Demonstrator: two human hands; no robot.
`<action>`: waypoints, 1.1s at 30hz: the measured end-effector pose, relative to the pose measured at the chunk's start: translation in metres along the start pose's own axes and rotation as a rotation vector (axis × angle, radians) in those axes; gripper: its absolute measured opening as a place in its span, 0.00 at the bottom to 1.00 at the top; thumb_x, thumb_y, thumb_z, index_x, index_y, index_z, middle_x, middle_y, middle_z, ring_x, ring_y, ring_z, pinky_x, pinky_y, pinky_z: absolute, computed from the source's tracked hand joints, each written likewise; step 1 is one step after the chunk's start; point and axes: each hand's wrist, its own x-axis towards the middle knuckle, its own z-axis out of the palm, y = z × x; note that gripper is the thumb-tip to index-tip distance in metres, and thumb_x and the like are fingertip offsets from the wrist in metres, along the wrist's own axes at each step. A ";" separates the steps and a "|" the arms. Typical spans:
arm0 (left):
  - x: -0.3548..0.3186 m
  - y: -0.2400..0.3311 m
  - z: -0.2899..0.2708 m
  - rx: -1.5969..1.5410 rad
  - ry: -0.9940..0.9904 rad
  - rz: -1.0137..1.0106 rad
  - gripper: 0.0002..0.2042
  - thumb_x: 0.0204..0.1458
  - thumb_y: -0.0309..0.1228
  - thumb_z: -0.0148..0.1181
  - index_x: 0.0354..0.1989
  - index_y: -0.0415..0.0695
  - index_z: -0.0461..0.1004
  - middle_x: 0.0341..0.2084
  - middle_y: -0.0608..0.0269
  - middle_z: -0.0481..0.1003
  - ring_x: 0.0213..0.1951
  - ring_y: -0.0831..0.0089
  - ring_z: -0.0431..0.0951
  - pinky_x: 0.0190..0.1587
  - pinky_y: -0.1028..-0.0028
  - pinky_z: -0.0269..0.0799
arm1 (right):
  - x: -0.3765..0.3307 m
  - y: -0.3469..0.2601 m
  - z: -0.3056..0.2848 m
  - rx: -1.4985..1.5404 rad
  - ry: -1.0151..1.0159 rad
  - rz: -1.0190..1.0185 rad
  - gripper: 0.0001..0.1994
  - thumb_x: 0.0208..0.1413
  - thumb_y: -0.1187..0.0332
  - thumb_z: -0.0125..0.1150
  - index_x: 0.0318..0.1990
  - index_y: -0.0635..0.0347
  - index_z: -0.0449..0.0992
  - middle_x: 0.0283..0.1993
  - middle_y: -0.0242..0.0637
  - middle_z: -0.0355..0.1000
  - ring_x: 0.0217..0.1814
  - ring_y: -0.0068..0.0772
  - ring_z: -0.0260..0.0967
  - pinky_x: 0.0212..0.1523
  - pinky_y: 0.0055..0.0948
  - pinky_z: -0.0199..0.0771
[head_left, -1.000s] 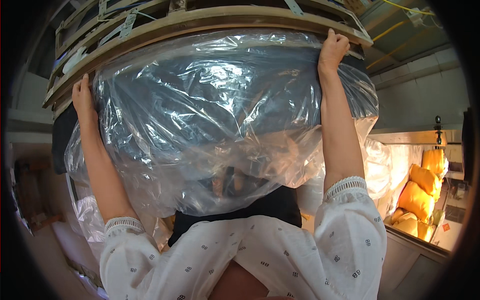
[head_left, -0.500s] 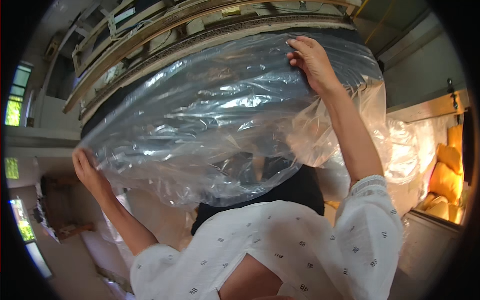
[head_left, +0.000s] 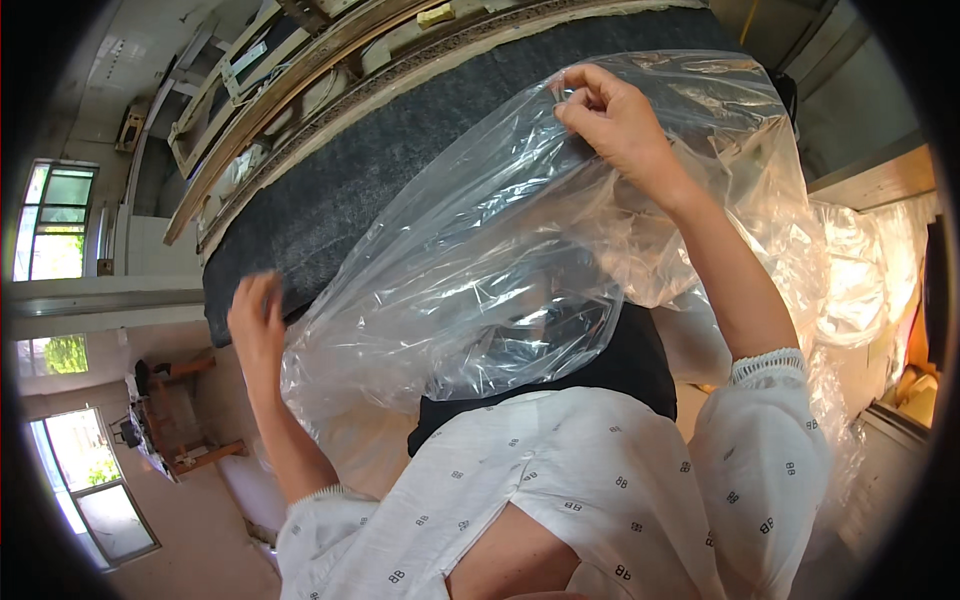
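Head view: clear sheet pinched at right, left hand's hold unconfirmed

The clear plastic sheet [head_left: 470,260] lies over the right and near parts of a dark covered surface [head_left: 330,200], its loose folds hanging down in front of the person's body. The far and left stretch of that surface is uncovered. Beyond it, on the far side, stands a wooden framework [head_left: 300,88].

Right hand [head_left: 625,130]: thumb and forefinger pinch the sheet near its far edge; the remaining fingers are curled. Left hand [head_left: 257,330]: raised at the left end of the dark surface, just beside the sheet's left edge. Its fingers are blurred; whether they are spread, pressed together or pinching plastic cannot be told.

Step in hand, as judged: arranging the sheet on the dark surface, intended direction undetermined. The next move appears to call for a secure left-hand grip on the loose left edge, with the right pinch maintained and even tension to avoid snagging or bunching.
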 end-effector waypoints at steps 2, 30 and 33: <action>0.047 0.058 0.012 -0.329 0.009 0.156 0.08 0.47 0.20 0.55 0.36 0.39 0.73 0.32 0.57 0.73 0.35 0.60 0.73 0.38 0.69 0.67 | -0.004 -0.005 -0.001 -0.016 0.032 -0.010 0.12 0.47 0.71 0.56 0.41 0.63 0.70 0.22 0.23 0.63 0.24 0.13 0.57 0.27 0.17 0.60; 0.151 -0.013 0.079 -1.364 0.311 -0.284 0.13 0.53 0.32 0.54 0.45 0.42 0.67 0.36 0.59 0.72 0.36 0.70 0.74 0.38 0.75 0.73 | 0.009 0.044 -0.140 -1.058 0.420 -0.335 0.18 0.45 0.62 0.61 0.44 0.55 0.72 0.45 0.39 0.62 0.46 0.42 0.61 0.45 0.37 0.65; 0.132 -0.056 0.066 -1.331 0.294 -0.402 0.12 0.54 0.33 0.53 0.43 0.42 0.66 0.34 0.58 0.72 0.33 0.71 0.74 0.35 0.77 0.73 | 0.016 0.033 -0.142 -0.957 0.330 -0.292 0.11 0.46 0.62 0.60 0.37 0.55 0.74 0.42 0.35 0.65 0.46 0.40 0.60 0.46 0.34 0.64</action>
